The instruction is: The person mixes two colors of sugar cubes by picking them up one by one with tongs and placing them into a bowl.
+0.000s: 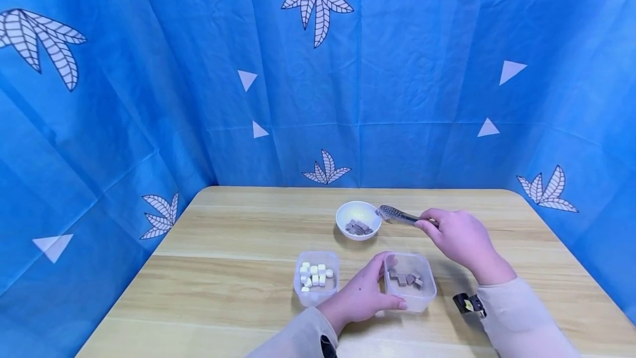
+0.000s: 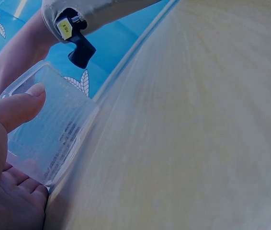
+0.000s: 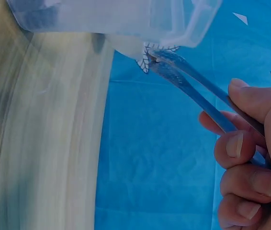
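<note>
My right hand (image 1: 464, 239) grips metal tongs (image 1: 397, 215) with perforated tips, thumb on one arm and fingers curled round the other in the right wrist view. A small greyish-brown piece shows at the tips, right by the right rim of a white bowl (image 1: 349, 213). Several greyish-brown chunks (image 1: 359, 228) lie inside that bowl. My left hand (image 1: 360, 294) holds a clear plastic container (image 1: 418, 301) by its left side, thumb at the near wall and fingers at the far corner. More greyish-brown cubes (image 1: 402, 279) sit on the container's floor.
Left of my left hand stands a second clear container (image 1: 302, 298) with several white cubes (image 1: 315, 279). Everything stands on a light wooden table (image 1: 238, 269). A blue patterned curtain (image 1: 397, 87) closes off the back and both sides.
</note>
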`<state>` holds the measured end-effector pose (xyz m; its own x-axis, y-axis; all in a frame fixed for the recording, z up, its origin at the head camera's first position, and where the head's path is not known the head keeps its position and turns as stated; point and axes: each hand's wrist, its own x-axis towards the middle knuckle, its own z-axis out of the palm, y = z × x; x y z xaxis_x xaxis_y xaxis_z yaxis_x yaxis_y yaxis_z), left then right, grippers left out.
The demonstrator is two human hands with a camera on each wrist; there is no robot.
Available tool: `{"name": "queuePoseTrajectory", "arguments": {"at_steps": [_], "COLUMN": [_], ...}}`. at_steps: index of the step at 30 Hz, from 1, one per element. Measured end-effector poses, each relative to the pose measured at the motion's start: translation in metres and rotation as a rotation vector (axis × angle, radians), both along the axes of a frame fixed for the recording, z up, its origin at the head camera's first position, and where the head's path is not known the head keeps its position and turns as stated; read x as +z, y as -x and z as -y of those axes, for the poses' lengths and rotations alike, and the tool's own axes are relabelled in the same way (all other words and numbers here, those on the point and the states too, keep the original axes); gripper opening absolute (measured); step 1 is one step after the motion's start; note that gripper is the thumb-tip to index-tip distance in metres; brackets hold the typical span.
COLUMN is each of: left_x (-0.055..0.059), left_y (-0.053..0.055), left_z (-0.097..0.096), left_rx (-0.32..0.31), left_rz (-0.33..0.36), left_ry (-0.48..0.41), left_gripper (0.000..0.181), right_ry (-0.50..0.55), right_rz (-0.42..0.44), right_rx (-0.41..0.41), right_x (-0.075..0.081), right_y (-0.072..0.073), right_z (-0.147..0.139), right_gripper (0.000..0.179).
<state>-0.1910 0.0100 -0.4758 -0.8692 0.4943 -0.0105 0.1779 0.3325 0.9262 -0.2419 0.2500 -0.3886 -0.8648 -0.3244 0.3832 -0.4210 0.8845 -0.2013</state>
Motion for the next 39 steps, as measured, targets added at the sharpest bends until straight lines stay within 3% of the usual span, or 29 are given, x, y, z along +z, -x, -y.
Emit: {"name": "queuePoseTrajectory", "arguments": {"at_steps": [9,20,29,34,39], "left_x": [-0.001,-0.002,-0.002,-0.002,-0.002], "left_y": [0.002,0.002,0.001,0.001,0.001], "left_z": [0.0,-0.001,-0.001,-0.001,-0.001], "left_rx": [-0.004,0.002,0.004,0.003,0.007], "left_rz": [0.004,0.01,0.021,0.019,0.012], "left_ry": [-0.004,-0.009,-0.02,-0.026,-0.021], "left_gripper": [0.095,0.096,0.094,0.094,0.096], "right_ry": [-0.005,0.163,0.304,0.264,0.214], "right_rz": [0.005,0.225,0.345,0.317,0.298], "right_rx": [-0.02,-0.034,0.027,0.08,0.199], "right_x": [-0.001,0.006,0.018,0.025,0.037], "right_y": [-0.001,0.001,-0.001,-0.007,-0.018], "right_z": [0.003,-0.01,-0.026,-0.037,-0.049], "right_gripper": [0.024,0.047,0.054,0.04,0.03]}}
